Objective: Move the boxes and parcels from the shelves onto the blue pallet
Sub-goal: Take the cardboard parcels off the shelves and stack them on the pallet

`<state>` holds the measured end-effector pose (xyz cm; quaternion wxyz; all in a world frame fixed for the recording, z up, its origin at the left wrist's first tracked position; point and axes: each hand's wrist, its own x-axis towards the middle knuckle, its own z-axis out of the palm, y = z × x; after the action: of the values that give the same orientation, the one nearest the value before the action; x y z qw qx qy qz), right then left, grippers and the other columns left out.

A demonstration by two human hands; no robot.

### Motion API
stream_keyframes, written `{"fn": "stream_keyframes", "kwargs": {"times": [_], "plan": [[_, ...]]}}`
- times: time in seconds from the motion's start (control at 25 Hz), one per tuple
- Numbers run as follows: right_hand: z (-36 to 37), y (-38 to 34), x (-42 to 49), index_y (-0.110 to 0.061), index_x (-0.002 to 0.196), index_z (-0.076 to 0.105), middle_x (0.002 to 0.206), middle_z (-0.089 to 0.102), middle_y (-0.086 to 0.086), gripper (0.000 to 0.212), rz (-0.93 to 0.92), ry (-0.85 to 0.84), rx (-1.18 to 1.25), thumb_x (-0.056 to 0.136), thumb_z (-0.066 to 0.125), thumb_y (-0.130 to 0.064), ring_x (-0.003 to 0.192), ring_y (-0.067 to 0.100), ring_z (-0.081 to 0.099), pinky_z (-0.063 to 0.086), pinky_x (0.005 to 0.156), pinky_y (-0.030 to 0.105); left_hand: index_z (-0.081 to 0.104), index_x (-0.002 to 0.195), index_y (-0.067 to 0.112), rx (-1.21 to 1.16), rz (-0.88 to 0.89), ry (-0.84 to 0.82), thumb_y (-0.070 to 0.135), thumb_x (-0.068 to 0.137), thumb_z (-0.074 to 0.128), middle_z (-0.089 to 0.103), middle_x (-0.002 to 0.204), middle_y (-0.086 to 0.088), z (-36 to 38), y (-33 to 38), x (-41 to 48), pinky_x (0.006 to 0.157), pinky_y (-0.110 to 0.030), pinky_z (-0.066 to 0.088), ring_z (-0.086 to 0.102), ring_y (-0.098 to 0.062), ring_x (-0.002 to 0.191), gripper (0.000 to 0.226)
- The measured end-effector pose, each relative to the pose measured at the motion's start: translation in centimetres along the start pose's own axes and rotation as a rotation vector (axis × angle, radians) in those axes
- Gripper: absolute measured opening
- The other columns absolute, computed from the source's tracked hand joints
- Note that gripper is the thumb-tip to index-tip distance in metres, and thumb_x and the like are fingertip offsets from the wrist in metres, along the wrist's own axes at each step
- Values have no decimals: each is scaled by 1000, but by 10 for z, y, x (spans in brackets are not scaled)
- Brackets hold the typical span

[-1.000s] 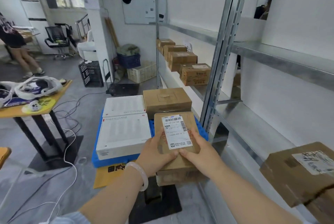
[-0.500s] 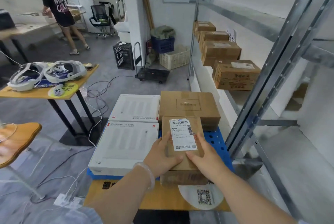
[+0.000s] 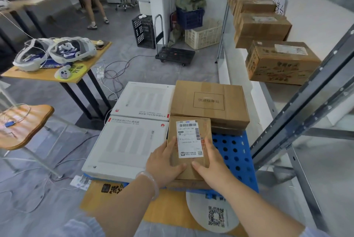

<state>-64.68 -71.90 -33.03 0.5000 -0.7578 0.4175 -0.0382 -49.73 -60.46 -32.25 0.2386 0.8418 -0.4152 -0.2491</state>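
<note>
The labelled parcel (image 3: 189, 137) is gripped at its near end by the left hand (image 3: 164, 162) and the right hand (image 3: 210, 164), thumbs on top, over the blue pallet (image 3: 233, 152), just beside the white box (image 3: 130, 145)

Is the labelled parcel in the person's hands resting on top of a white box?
No, the labelled parcel, held by the left hand and right hand, is beside the white box, over the blue pallet.
</note>
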Motion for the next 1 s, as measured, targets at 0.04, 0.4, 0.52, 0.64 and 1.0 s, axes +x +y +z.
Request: {"fn": "stream_keyframes", "kwargs": {"times": [0.04,0.4,0.52,0.64,1.0], "plan": [[2,1,2,-48,147,-12,160,3,-10,96,-8,4,-6,88,63,-45,145,14,11,22,116,42,5,150,41,7,-1,9,53,82,60,23,157,4,1,-1,1,114,-41,24,21,-17,143,89],[-1,0,1,-48,148,-11,161,-6,-7,97,-8,27,-85,85,63,-51,146,16,7,18,114,38,4,149,46,47,-34,8,56,81,56,19,159,4,0,-2,1,115,-43,24,22,-21,142,86],[-11,-5,-13,-49,148,-5,160,-11,-12,95,-20,99,-172,82,62,-58,147,15,1,17,114,40,3,149,47,136,14,38,60,82,53,9,161,3,-8,3,-4,117,-43,17,12,-21,146,84],[-14,-14,-40,-50,148,-5,159,-12,-17,102,-69,194,-282,76,67,-63,146,13,0,17,115,40,3,149,45,240,120,80,60,84,52,6,161,5,-18,12,-15,118,-43,13,7,-18,147,84],[36,-20,-185,-46,148,-11,158,-18,-15,111,13,567,-478,69,63,-74,146,12,-6,10,116,38,-7,148,47,366,587,25,67,83,45,-3,162,6,-27,30,-95,118,-45,6,1,-20,147,86]]}}
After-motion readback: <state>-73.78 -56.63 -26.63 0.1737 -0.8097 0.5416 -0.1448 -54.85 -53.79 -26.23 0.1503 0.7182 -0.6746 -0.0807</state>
